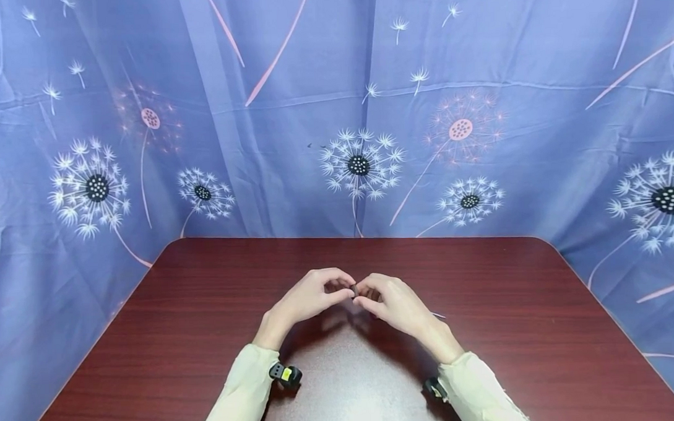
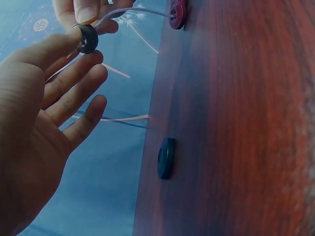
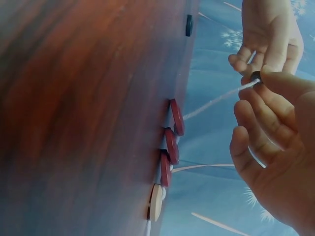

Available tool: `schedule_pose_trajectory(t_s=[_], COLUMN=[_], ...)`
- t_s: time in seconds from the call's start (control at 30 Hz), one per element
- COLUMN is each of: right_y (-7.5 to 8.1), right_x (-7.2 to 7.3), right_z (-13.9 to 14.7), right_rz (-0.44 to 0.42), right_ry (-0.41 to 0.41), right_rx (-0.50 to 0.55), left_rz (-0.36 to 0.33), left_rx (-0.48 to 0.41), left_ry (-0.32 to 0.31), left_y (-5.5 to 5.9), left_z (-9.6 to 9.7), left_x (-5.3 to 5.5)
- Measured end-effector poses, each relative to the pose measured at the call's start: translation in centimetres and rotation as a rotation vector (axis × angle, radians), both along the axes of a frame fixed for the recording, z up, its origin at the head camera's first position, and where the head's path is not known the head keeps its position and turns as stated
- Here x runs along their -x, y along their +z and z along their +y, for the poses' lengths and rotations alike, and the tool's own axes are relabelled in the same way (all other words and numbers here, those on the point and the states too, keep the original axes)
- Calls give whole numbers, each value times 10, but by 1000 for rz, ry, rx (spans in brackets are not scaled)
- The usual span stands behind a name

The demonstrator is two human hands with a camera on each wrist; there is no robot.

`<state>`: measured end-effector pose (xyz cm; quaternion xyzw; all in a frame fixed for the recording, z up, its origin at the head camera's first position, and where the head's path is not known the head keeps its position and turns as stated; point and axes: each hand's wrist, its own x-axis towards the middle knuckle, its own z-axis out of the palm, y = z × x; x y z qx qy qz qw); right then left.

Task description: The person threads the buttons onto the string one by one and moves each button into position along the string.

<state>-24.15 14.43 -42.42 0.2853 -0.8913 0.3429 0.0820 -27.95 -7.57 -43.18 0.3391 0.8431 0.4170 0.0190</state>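
Observation:
Both hands meet above the table around a small dark button point(image 2: 87, 38). My left hand point(image 1: 309, 296) holds the button at its fingertips, the other fingers spread apart. My right hand point(image 1: 395, 303) pinches at the same button from the other side; its thumb tip is against the edge. A pale cord point(image 3: 216, 102) runs from the button down to a strung row on the table. That row has red buttons point(image 3: 171, 146) and a light wooden one point(image 3: 155, 202). How far the cord passes through the dark button is hidden by the fingers.
Another dark button point(image 2: 167, 158) stands apart on the table, on the left hand's side. The reddish-brown wooden table point(image 1: 206, 302) reaches back to a blue dandelion-print curtain point(image 1: 291, 175). In the head view, a bit of cord point(image 1: 438, 315) shows beside the right wrist.

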Motion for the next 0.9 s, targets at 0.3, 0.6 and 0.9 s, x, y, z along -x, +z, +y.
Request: schedule_pose_trajectory(t_s=[0.3,0.6,0.9], right_y=[-2,-1,-1], right_x=[1,1,1], right_z=[-1,-1,-1], right_rz=[-22,-31,1], right_ry=[1,11,19], right_rx=[25,34,4], left_rz=[8,6,11], left_rx=[-20,-28,-24], left_ry=[9,60,90], left_y=[-3,-2,-3], left_z=[-1,0,0], left_x=[0,1,2])
